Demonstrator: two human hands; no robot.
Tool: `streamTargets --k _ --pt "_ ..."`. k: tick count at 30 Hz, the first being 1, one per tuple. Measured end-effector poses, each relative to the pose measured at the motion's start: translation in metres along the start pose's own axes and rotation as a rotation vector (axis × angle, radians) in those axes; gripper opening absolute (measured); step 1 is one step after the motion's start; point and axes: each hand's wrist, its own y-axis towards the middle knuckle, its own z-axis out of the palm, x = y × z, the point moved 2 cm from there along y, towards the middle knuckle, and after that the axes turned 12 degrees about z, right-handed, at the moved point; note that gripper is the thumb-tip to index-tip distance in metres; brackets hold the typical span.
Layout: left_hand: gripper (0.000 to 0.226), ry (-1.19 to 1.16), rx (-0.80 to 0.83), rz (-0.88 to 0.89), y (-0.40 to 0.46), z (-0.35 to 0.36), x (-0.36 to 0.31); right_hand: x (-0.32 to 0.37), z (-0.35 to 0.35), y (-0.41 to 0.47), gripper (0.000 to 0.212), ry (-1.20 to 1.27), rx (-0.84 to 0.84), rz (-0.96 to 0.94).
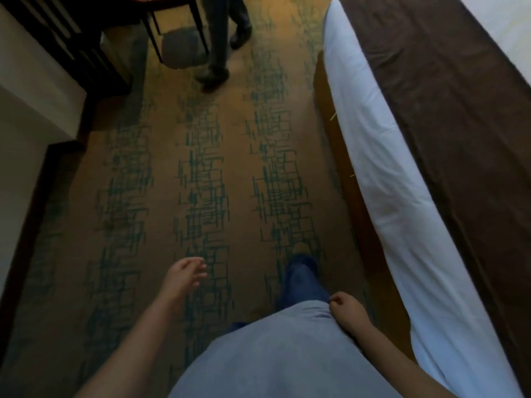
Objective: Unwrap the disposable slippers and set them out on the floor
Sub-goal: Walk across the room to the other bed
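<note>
Slippers nowhere in view, so you have nothing to grip. Your left hand [186,275] hangs loosely spread, empty, over the carpet [161,179]; right hand [346,310] loosely curled, apparently empty. Expect light, soft, crinkly wrapping; pinch a loose edge.

Hands empty: left [186,275] loosely spread, right [346,308] curled (over carpet [161,196]).

One camera only, worn on my head. It faces forward and steeply down at the carpeted floor [218,173], from standing height. My torso and both hands [184,275] fill the near edge. The bed [388,156] runs along the right side; a chair [172,30] and another person's legs [221,47] sit at the far edge.
</note>
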Motion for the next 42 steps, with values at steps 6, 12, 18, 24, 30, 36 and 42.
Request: streamTargets --k 6,12,18,24,30,36,42 --pt "0.024 -0.009 0.000 0.006 0.095 0.056 -0.067 0.077 -0.081 0.084 0.027 -0.003 0.037 0.047" --pt "0.020 0.038 0.002 -0.092 0.144 0.110 -0.121 0.159 -0.187 0.141 0.021 -0.126 0.036 0.029" --pt "0.020 0.022 0.030 -0.093 0.220 0.155 -0.177 0.274 -0.272 0.204 0.016 0.051 0.095 0.014" --pt "0.022 0.038 0.082 -0.105 0.337 0.166 -0.244 0.385 -0.326 0.263 0.030 0.083 0.102 0.015" --pt "0.016 0.158 0.165 -0.073 0.471 0.152 -0.363 0.472 -0.346 0.297 0.021 0.148 0.071 0.068" --pt "0.024 0.255 0.234 -0.003 0.587 0.143 -0.469 0.546 -0.362 0.321 0.022 0.142 -0.043 0.073" --pt "0.018 0.226 0.222 0.042 0.672 0.166 -0.544 0.610 -0.402 0.379 0.017 0.204 0.033 0.155"
